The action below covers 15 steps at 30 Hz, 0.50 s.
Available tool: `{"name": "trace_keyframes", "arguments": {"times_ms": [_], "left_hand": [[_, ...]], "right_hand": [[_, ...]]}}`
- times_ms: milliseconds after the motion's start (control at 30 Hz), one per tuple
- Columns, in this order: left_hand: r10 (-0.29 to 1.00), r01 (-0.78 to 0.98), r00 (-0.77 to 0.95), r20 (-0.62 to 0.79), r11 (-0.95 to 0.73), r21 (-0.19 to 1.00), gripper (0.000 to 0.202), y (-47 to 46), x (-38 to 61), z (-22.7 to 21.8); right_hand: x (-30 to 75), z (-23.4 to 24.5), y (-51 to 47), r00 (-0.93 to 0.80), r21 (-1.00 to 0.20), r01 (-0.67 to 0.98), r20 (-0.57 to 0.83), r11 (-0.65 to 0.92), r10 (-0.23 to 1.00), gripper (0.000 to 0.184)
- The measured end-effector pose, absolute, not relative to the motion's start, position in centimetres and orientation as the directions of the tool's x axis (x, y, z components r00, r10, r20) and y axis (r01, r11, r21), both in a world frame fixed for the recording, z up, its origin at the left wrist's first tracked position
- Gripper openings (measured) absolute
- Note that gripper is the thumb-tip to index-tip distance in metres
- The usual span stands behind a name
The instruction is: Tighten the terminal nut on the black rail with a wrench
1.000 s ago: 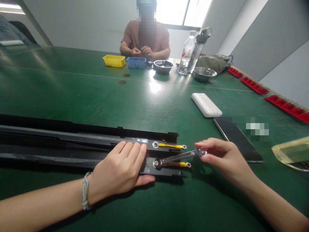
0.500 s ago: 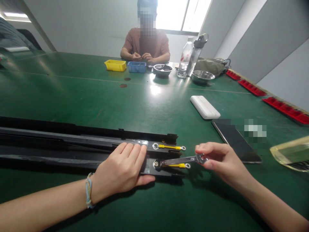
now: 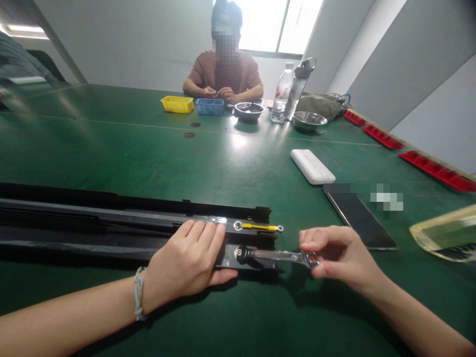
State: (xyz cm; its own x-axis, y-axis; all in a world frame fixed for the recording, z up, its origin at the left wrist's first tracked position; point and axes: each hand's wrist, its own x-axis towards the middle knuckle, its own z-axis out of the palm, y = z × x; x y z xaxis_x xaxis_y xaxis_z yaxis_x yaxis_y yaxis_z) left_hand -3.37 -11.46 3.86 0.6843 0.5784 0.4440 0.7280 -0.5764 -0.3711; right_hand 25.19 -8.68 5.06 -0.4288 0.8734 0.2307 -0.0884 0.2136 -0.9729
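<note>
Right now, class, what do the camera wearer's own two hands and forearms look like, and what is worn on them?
The left hand is ungloved, with a thin pale-blue and yellowish cord bracelet around its wrist. The right hand is ungloved too, its wrist unadorned. No sleeves show on either forearm.

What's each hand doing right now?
Left hand: fingers curled over the black rails, thumb at the near edge.
Right hand: partly closed, thumb and fingers on the free end of the wrench.
</note>
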Motion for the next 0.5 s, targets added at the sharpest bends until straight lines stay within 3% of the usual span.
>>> {"name": "trace_keyframes", "arguments": {"times_ms": [367,500], "left_hand": [[0.572,0.726,0.686,0.450,-0.582,-0.367,0.066,-11.5,-3.3,3.3],[0.572,0.728,0.682,0.455,-0.586,-0.355,0.066,-11.3,-3.5,3.1]], "right_hand": [[25.7,4.6,-7.7,-0.225,-0.992,0.099,0.059,0.083,0.973,0.020],[25.7,4.4,-7.3,-0.225,-0.990,0.121,0.037,0.066,0.974,0.019]]}}
